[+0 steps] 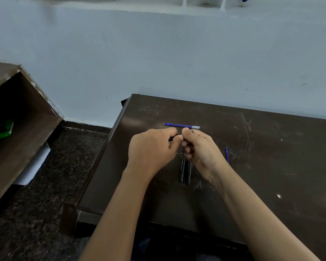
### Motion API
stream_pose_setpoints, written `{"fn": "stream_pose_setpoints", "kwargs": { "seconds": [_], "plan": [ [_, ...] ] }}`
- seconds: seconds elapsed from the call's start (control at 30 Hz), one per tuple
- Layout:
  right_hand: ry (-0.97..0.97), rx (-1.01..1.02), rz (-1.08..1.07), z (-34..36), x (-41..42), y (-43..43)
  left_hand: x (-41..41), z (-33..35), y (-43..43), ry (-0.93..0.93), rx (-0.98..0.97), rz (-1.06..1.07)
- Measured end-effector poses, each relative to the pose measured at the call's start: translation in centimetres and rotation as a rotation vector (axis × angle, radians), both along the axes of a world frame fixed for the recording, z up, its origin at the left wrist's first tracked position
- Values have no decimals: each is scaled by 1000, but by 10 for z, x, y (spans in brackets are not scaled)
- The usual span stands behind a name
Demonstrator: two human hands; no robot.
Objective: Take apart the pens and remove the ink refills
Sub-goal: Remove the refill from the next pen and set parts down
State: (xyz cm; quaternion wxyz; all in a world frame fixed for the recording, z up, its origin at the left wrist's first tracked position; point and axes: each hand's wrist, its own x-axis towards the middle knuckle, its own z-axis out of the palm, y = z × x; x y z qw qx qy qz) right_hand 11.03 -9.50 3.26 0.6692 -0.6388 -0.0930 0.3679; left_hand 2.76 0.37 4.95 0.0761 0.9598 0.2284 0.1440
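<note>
A black pen (172, 138) is held between both hands above the counter (271, 166). The left hand (152, 147) curls its fingers round one end. The right hand (199, 147) pinches the other end with thumb and bent fingers, and the two thumbs nearly touch. Most of the pen is hidden inside the grips.

Just beyond the fingertips lie two blue refills (182, 126), side by side. Under the hands, towards the wrists, lie two dark pen barrels (185, 171), parallel and close together. A single blue refill (227, 155) lies just right of the right hand. Well left of the left hand, a wooden shelf (26, 113) holds a green packet (2, 129) above a speckled floor (55, 185).
</note>
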Motion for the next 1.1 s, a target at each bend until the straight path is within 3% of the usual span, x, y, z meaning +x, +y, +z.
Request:
{"fn": "stream_pose_setpoints", "kwargs": {
  "seconds": [0.37,0.63,0.97,1.03,1.1],
  "plan": [
    [25,64,40,2,9,-1,-3,1,6,74,-15,55],
    [73,1,-66,-8,12,4,1,-3,2,140,-146,67],
    [238,-43,-245,-25,15,16,-3,-7,14,376,-379,142],
    [125,-125,-211,-30,23,10,-6,-7,20,406,-371,198],
    [-202,-368,-74,-36,24,3,-9,-6,22,382,-369,259]
  ]
}}
